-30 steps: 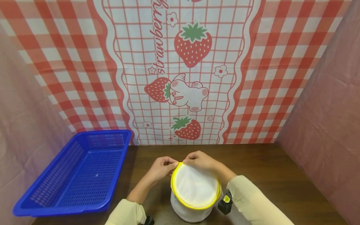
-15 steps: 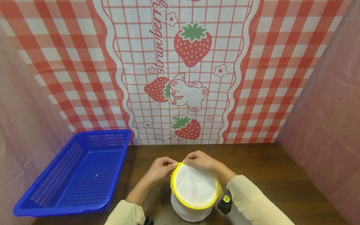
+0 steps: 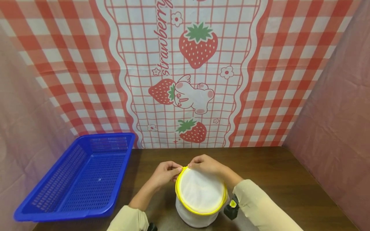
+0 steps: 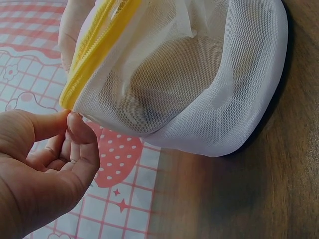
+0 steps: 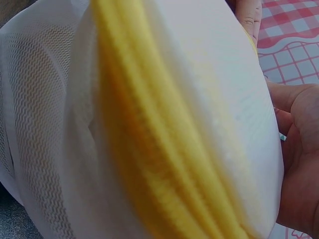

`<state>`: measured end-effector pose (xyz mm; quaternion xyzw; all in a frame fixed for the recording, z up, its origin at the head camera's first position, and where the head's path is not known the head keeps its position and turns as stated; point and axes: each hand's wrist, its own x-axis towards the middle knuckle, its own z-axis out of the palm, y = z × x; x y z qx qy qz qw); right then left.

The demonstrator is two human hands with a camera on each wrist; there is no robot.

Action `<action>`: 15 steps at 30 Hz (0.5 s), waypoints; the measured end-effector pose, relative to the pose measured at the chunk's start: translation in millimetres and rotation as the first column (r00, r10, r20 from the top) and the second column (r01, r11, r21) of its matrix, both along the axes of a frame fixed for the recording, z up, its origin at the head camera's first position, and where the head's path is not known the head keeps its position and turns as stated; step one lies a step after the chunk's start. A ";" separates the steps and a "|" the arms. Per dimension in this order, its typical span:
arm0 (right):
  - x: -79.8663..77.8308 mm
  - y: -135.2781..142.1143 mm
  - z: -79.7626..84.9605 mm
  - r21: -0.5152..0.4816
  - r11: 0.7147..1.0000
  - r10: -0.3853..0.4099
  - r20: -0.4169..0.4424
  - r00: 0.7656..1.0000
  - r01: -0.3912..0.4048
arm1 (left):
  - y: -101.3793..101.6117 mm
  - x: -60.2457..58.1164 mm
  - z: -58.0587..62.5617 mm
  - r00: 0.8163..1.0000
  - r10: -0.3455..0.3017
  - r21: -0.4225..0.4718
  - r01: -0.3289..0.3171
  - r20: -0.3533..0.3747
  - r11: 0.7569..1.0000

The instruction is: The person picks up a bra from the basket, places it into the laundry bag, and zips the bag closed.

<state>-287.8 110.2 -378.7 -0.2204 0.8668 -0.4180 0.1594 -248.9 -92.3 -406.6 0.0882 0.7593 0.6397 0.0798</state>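
Note:
A round white mesh laundry bag [image 3: 202,192] with a yellow zipped rim stands upright at the table's front middle. At the rim's far left edge, my left hand [image 3: 165,175] pinches the end of the yellow zipper [image 4: 92,55] between thumb and forefinger; the left wrist view shows its zipper teeth. Right beside it, my right hand [image 3: 206,165] pinches the same rim with fingertips and thumb, its back toward the head camera. A brownish shape shows through the mesh side [image 4: 169,74]. In the right wrist view the bag's lid covers the right fingertips.
A blue perforated plastic basket [image 3: 121,179] stands left of the bag on the brown wooden table [image 3: 260,192]. Behind hangs a red-and-white checked strawberry cloth [image 3: 185,106], with pinkish cloth [image 3: 335,128] at the right side.

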 end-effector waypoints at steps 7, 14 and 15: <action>-0.3 1.3 -1.5 -0.008 1.000 -0.012 0.012 1.000 0.013 | 0.1 1.2 0.8 1.000 0.011 -0.006 -0.011 0.005 1.000; 0.1 3.6 -1.1 -0.012 1.000 -0.022 0.029 0.999 0.022 | 0.5 0.3 0.7 1.000 0.022 0.003 -0.022 0.019 1.000; 0.0 4.7 -1.3 -0.010 0.999 -0.030 0.036 0.999 0.031 | 0.5 -0.1 0.5 0.999 0.025 0.006 -0.025 0.022 1.000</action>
